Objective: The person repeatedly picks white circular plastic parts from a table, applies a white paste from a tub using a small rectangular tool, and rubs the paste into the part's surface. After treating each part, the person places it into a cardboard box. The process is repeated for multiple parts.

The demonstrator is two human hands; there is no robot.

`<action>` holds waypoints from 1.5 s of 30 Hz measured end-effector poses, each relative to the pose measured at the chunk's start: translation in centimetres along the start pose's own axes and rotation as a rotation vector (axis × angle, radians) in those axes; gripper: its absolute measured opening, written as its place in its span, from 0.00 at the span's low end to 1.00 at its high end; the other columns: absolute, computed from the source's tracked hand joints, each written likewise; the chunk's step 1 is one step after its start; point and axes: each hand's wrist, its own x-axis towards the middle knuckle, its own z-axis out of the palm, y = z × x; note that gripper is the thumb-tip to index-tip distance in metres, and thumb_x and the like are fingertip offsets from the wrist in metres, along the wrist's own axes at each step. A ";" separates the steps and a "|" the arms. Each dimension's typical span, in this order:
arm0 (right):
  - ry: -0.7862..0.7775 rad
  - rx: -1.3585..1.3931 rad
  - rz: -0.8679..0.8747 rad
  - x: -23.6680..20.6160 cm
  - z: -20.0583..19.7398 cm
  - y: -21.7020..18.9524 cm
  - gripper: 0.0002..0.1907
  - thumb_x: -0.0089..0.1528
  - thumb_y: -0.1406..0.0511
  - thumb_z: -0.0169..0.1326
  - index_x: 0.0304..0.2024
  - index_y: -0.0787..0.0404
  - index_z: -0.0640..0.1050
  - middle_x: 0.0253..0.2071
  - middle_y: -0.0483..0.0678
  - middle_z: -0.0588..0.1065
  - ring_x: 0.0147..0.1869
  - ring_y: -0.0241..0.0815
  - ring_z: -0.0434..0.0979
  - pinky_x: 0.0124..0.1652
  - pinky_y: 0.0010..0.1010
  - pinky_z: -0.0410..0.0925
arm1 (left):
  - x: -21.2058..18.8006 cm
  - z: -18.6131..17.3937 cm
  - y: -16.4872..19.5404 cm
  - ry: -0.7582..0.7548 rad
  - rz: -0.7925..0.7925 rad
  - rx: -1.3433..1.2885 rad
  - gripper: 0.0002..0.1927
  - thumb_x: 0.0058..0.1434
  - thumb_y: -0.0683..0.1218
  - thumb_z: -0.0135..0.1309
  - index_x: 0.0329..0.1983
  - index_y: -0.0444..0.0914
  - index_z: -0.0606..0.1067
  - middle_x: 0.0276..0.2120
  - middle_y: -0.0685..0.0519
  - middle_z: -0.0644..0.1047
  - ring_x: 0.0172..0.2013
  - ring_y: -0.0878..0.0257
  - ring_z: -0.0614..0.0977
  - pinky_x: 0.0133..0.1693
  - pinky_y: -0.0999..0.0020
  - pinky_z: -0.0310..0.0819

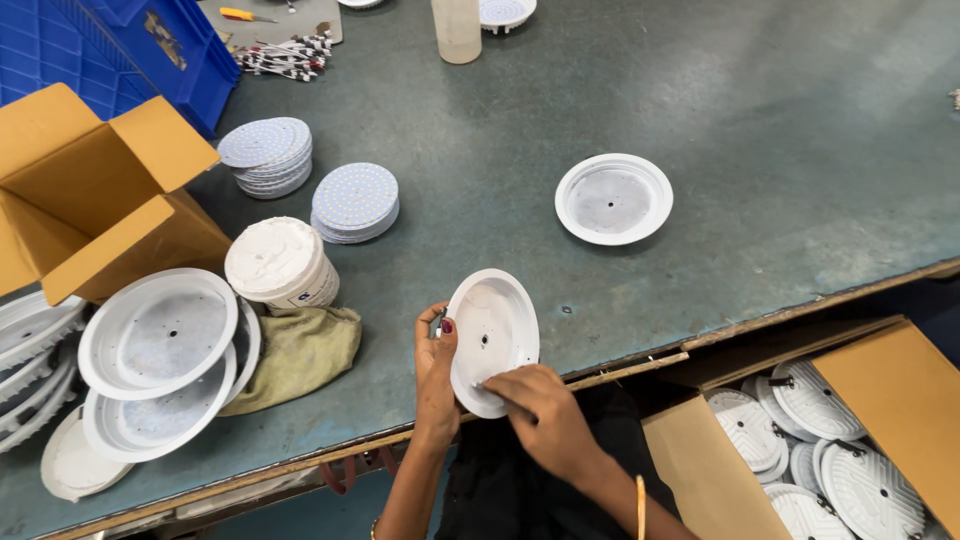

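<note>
A round white lamp housing [495,335] is tilted up at the table's near edge. My left hand [436,370] grips its left rim, thumb over the edge. My right hand [540,410] rests on its lower rim, fingers pressing a small thin tool or wire against the inside; what it is I cannot tell. A second white housing [614,198] lies flat on the green table farther away to the right.
Stacked white housings [160,345] sit at the left beside a white tub [280,262] and a cloth [298,350]. Two piles of LED discs [355,200] lie behind. An open cardboard box [90,200] and blue crate [170,50] are far left. A box of finished housings [830,450] is lower right.
</note>
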 end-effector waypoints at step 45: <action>0.471 1.376 0.742 1.2 -5.8 13.3 0.07 0.59 0.76 0.53 0.40 0.73 0.76 0.45 0.57 0.77 0.53 0.51 0.79 0.57 0.45 0.73 | 30.1 -3.2 8.0 0.606 -0.135 1.659 0.60 0.37 0.72 0.68 0.74 0.55 0.59 0.71 0.19 0.42 0.71 0.21 0.35 0.56 0.12 0.18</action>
